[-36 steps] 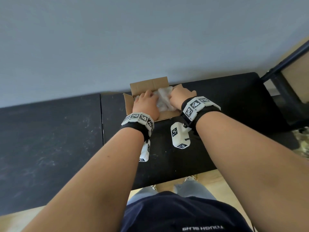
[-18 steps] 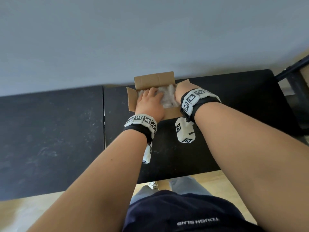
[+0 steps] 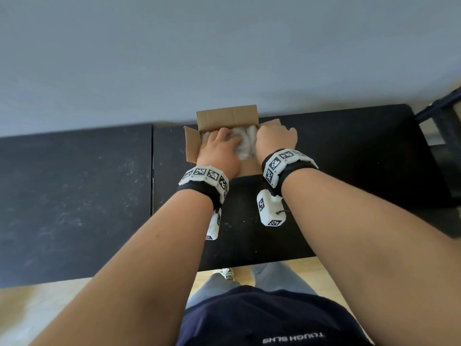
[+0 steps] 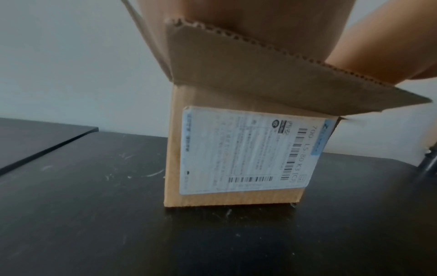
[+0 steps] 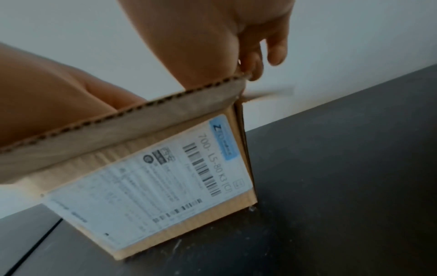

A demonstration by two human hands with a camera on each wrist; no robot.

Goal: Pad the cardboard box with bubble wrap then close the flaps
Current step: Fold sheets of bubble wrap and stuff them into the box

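A small cardboard box (image 3: 227,116) stands open on the black table, its back flap upright and its left flap (image 3: 192,143) angled outward. White bubble wrap (image 3: 245,146) fills the inside. My left hand (image 3: 219,148) reaches in and presses on the wrap. My right hand (image 3: 274,139) sits at the box's right edge with its fingers curled down over the right flap (image 3: 272,123). In the right wrist view those fingers (image 5: 254,69) hang at the box's (image 5: 189,235) right corner. The left wrist view shows the near flap (image 4: 260,74) tipped outward above a shipping label (image 4: 248,149).
The black table (image 3: 349,146) meets a second dark table (image 3: 74,183) at a narrow seam left of the box. A grey wall rises right behind the box. A black metal frame (image 3: 444,126) stands at the far right.
My right hand has left the bubble wrap and moved to the box's right edge. My left hand has slid further onto the wrap.
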